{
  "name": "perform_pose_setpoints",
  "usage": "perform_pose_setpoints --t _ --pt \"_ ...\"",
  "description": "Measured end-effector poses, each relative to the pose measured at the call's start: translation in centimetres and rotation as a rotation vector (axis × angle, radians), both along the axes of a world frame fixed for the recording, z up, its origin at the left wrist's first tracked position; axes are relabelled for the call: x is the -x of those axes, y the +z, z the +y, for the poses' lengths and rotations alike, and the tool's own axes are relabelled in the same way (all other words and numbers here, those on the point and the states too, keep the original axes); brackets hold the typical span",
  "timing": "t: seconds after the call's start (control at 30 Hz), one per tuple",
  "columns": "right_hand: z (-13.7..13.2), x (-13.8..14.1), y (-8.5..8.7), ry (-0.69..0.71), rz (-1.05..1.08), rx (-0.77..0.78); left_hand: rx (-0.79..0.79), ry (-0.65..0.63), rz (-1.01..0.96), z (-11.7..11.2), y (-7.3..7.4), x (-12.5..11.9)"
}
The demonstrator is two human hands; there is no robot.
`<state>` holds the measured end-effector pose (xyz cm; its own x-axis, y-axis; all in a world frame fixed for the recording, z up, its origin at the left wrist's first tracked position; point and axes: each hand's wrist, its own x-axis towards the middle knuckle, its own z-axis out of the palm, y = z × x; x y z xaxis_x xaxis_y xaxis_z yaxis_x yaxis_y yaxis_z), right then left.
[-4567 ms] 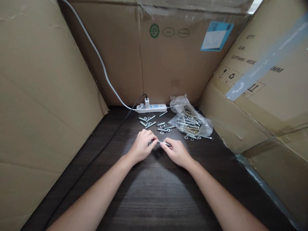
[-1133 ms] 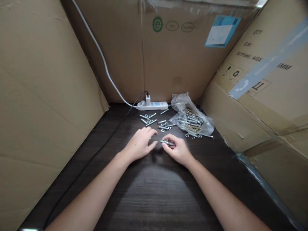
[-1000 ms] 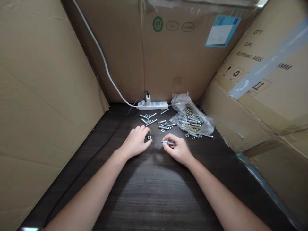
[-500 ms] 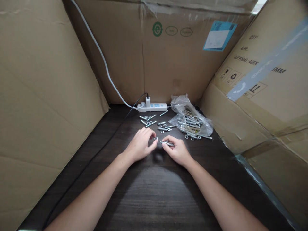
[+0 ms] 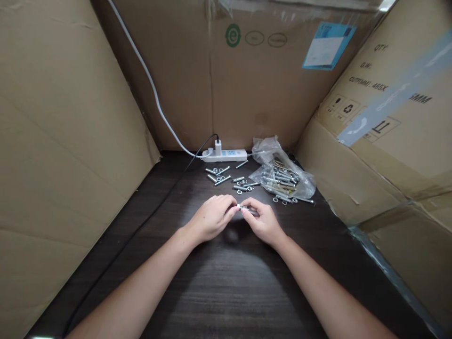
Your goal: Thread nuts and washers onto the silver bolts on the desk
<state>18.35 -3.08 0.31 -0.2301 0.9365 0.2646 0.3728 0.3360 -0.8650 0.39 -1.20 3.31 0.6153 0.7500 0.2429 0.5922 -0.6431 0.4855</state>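
Note:
Above the dark table my left hand and my right hand meet almost fingertip to fingertip. Between the thumb and forefinger of the left one is a small shiny nut, partly covered by the fingertips. A silver expansion bolt lies pinched in my right hand, its end pointing left at the nut. Nut and bolt end appear to touch; whether the thread is inside the nut I cannot tell. Just beyond the hands are loose bolts and washers.
A clear plastic bag of bolts lies at the back right. Behind the loose parts is a white power strip with a plugged-in adapter. A black cable runs down the left. Cardboard walls enclose the table.
My left hand has moved right, bringing the nut from a small gap away to the end of the bolt. My right hand keeps hold of the bolt. The view has shifted slightly.

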Motion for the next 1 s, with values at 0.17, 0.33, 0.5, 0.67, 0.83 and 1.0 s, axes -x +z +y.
perform_pose_setpoints --t 0.17,0.33,0.5,0.67,0.83,1.0 --pt "-0.05 -0.13 0.07 0.008 -0.043 -0.004 -0.002 -0.018 0.031 0.01 -0.09 -0.02" --pt "0.24 -0.35 -0.09 -0.002 -0.076 -0.004 0.021 -0.033 0.006 -0.31 0.3 0.0" --pt "0.38 -0.31 -0.22 -0.013 -0.071 0.003 0.046 -0.018 -0.041 -0.51 0.33 0.03" --pt "0.25 -0.24 0.0 -0.004 -0.087 0.006 0.032 -0.007 0.027 -0.1 -0.01 -0.01" --pt "0.39 -0.35 -0.11 0.008 -0.089 0.023 0.054 -0.036 0.012 -0.25 0.09 -0.06" --pt "0.54 -0.45 -0.22 0.015 -0.079 0.027 0.083 -0.009 -0.044 -0.59 0.16 -0.03"
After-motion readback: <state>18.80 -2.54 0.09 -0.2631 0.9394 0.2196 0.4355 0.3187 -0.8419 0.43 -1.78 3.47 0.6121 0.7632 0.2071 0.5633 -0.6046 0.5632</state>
